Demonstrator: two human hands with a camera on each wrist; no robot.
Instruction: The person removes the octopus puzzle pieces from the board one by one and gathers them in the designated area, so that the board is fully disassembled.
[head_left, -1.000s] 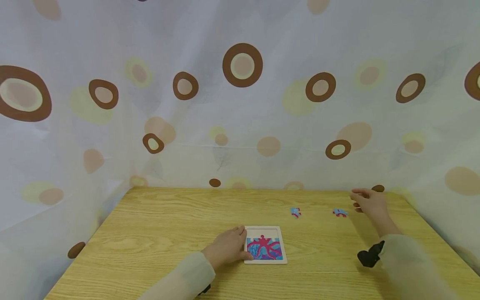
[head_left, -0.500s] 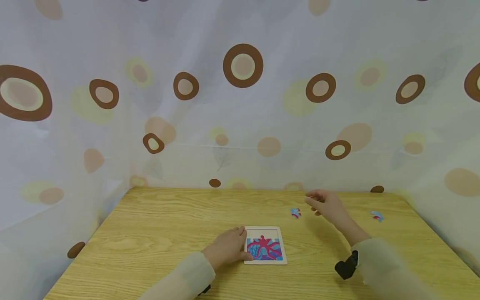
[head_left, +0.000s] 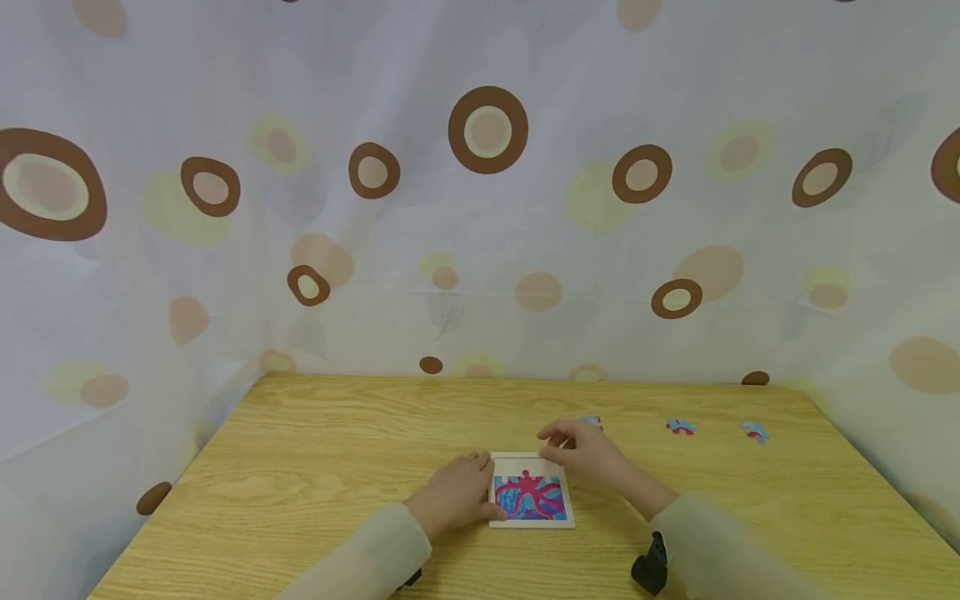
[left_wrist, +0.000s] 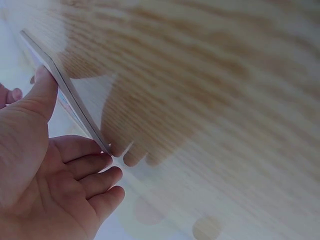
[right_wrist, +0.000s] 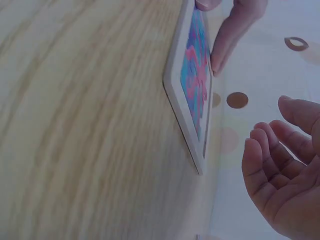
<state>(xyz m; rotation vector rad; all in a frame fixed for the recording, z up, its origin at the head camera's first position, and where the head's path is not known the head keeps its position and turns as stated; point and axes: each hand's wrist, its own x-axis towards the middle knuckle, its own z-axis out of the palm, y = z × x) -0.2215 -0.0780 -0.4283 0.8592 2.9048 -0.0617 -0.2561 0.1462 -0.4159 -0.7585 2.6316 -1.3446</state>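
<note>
Behind the wood-grain table [head_left: 315, 467], a whitish patterned sheet [head_left: 420, 217] fills the background, brown rings all over it. On the tabletop, the pale puzzle tray [head_left: 534, 524] lies flat near the middle, red octopus picture [head_left: 528, 497] filling its nearer part. Left hand [head_left: 454, 492] hasn't really budged from a second ago: fingers along the tray's left edge, thumb on its near left corner, resting there rather than wrapped round. Right hand [head_left: 588, 452] is the big change. It was way off to the right, now it's up by the tray's far right corner, fingers loosely bent, thumb spread apart from them. Three jigsaw pieces [head_left: 680, 423] sit where they showed before, the leftmost partly behind that hand.
</note>
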